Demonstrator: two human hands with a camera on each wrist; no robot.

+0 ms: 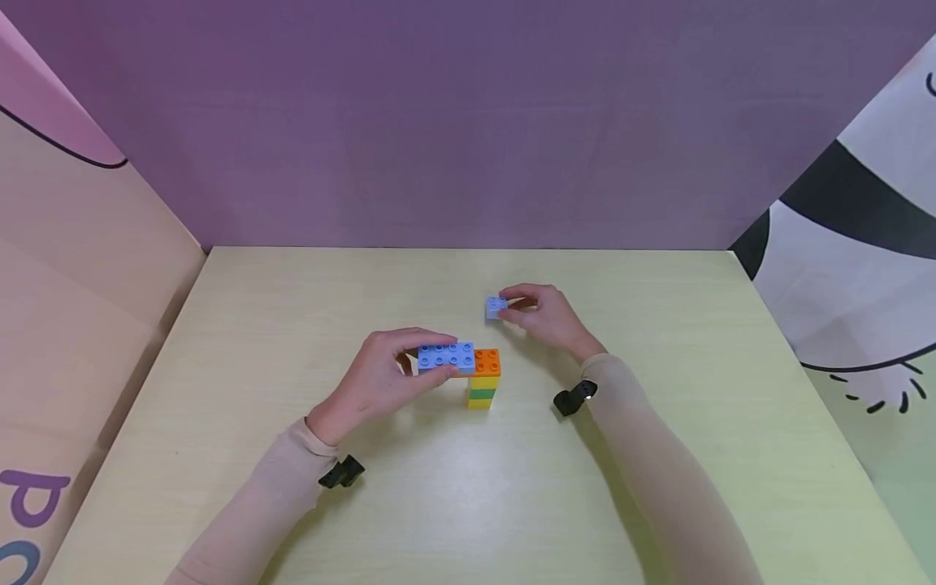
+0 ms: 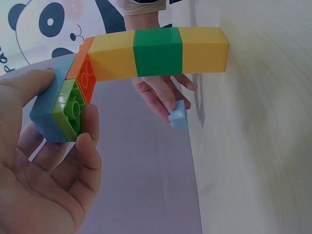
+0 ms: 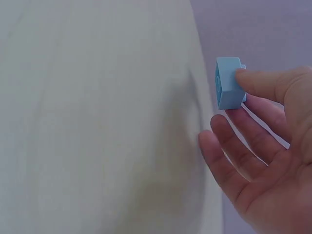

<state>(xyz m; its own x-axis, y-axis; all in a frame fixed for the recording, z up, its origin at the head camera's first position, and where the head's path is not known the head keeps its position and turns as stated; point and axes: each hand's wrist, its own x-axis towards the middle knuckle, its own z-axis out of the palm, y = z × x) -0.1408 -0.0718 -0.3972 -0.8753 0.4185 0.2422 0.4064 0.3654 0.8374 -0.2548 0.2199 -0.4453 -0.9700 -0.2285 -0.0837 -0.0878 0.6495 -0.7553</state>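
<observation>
In the head view my left hand (image 1: pixel 383 366) pinches a long blue toy brick (image 1: pixel 446 356) by its sides. This brick lies on an orange brick (image 1: pixel 487 360), atop a column of yellow, green and yellow bricks (image 1: pixel 481 394) standing on the table. From the left wrist, a lime-green brick (image 2: pixel 68 108) shows under the blue one beside the orange, its hollow underside exposed, with my fingers close by. My right hand (image 1: pixel 544 317) pinches a small light-blue brick (image 3: pixel 229 83) between thumb and fingers, beyond the column and a little to its right. Its hollow underside faces the table.
The pale wooden table (image 1: pixel 409 512) ends at a purple wall panel (image 1: pixel 468 130) at the back. Printed side panels stand left and right, the right one (image 1: pixel 863 276) with a black and white figure. A small black camera (image 1: pixel 575 398) sits on each wrist.
</observation>
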